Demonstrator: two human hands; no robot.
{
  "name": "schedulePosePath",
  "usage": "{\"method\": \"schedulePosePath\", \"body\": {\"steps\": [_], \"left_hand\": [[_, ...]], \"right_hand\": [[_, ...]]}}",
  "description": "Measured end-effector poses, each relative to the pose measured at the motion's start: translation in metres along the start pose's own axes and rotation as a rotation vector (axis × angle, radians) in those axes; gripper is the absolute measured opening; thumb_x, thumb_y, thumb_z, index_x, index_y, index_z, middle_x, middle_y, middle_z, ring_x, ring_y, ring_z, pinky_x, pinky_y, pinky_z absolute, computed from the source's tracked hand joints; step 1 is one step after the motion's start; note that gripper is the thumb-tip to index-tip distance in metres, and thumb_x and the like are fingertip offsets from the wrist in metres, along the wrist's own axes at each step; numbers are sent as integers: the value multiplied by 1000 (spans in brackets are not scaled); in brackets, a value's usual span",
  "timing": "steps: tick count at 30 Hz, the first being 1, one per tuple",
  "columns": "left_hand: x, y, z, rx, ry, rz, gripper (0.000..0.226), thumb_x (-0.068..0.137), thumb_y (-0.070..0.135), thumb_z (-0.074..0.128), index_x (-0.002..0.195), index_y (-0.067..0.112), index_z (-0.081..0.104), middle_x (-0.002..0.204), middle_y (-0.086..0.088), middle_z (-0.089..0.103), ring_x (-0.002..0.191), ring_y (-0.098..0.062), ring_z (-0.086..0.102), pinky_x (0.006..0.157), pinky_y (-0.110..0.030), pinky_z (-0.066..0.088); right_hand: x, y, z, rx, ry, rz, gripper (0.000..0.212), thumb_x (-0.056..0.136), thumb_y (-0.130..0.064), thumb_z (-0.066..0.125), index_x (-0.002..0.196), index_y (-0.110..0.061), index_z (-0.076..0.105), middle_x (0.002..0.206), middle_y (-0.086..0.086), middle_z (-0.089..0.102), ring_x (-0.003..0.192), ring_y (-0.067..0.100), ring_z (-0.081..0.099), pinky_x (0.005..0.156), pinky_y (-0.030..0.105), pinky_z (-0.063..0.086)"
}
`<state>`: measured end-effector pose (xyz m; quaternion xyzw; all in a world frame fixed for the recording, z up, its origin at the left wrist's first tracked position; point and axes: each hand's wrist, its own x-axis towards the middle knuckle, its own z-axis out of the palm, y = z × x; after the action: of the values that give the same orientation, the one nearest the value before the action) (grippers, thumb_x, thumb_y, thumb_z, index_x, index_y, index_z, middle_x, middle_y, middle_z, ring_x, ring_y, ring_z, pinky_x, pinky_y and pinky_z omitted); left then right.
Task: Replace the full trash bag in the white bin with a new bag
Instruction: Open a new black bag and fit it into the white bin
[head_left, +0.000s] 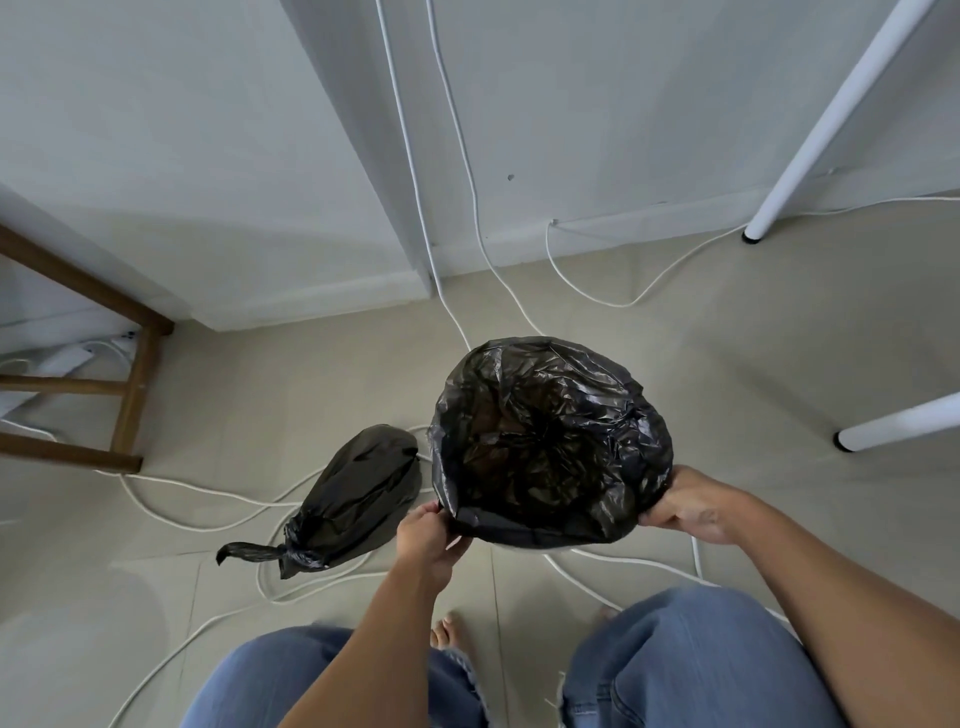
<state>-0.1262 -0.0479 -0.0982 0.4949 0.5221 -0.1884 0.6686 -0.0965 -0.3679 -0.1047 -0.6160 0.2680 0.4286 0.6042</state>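
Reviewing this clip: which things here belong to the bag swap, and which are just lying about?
Part of the job:
- new black bag, stretched over the bin's mouth
- tied full bag on the floor
- left hand and right hand, gripping the new bag's edge

Just lying about:
- white cables
- wooden stool
- white table legs

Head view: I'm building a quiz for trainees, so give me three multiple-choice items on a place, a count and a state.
1. Where does the tied bag lie?
A. on the floor, left of the bin
B. on the stool
C. inside the bin

2. How many hands touch the new bag's rim?
A. none
B. one
C. two

3. The bag on the floor is
A. knotted shut
B. open
C. torn apart

Answers: 1 A, it rests on the tiles and cords; 2 C, the left hand and right hand pinch opposite edges; 3 A, its neck is knotted.
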Motion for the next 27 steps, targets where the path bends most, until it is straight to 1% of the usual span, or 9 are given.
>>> {"method": "schedulePosePath", "body": {"steps": [5, 8, 9, 15, 17, 19, 22, 24, 27], "left_hand": [[8, -3, 10, 157, 64, 63, 32, 88, -11, 36, 75, 8, 58, 73, -11, 64, 62, -21, 55, 57, -30, 49], [10, 1, 8, 228, 69, 34, 32, 90, -8, 36, 74, 9, 58, 68, -10, 59, 53, -18, 45, 43, -22, 40], [11, 2, 6, 239, 67, 6, 31, 92, -6, 37, 75, 9, 58, 69, -10, 57, 51, -17, 44, 40, -21, 36], [10, 15, -4, 415, -26, -73, 19, 91, 2, 46, 88, 9, 64, 78, -11, 59, 50, -16, 45, 43, -20, 31], [12, 11, -4, 558, -26, -25, 21, 90, 0, 44, 89, 8, 63, 74, -11, 57, 47, -14, 43, 43, -19, 27], [13, 6, 0, 663, -3, 27, 24, 91, -1, 37, 86, 8, 59, 65, -9, 50, 44, -14, 38, 43, -20, 23], [16, 2, 9, 695, 74, 90, 30, 86, -5, 29, 74, 9, 53, 60, -8, 44, 46, -14, 34, 46, -22, 21], [16, 4, 16, 550, 107, 73, 29, 86, -5, 31, 73, 9, 53, 61, -8, 47, 45, -15, 35, 46, -23, 23], [6, 6, 15, 217, 52, -57, 25, 90, 2, 38, 73, 11, 55, 55, -6, 55, 42, -16, 39, 43, -20, 28]], "right_hand": [[12, -3, 1, -97, -7, 25, 46, 67, 30, 59, 101, 1, 68, 96, 14, 74, 91, 25, 70, 78, 31, 56], [16, -4, -1, -174, -91, 96, 33, 68, 27, 58, 95, 10, 65, 87, 17, 66, 84, 26, 64, 70, 30, 51], [17, -3, -2, -160, -122, 135, 30, 68, 27, 58, 90, 7, 65, 85, 17, 63, 82, 26, 60, 69, 31, 49], [20, 3, -14, -88, -205, 249, 18, 69, 15, 66, 70, -2, 70, 70, 14, 67, 64, 19, 62, 73, 33, 59], [17, 4, -9, -160, -239, 271, 19, 62, 11, 69, 59, -8, 68, 66, 12, 64, 57, 16, 54, 65, 29, 54], [16, 5, -2, -228, -221, 274, 30, 60, 13, 69, 50, -16, 64, 61, 8, 57, 53, 13, 46, 57, 23, 46], [20, 1, 10, -254, -145, 192, 39, 60, 19, 59, 41, -16, 58, 48, 0, 48, 45, 8, 38, 46, 19, 35], [26, -3, 11, -237, -81, 123, 36, 64, 20, 52, 54, -14, 61, 45, -1, 51, 45, 9, 44, 44, 18, 40], [24, -1, -3, -129, -79, 123, 25, 72, 16, 59, 89, -1, 66, 78, 12, 71, 78, 22, 65, 74, 33, 55]]}}
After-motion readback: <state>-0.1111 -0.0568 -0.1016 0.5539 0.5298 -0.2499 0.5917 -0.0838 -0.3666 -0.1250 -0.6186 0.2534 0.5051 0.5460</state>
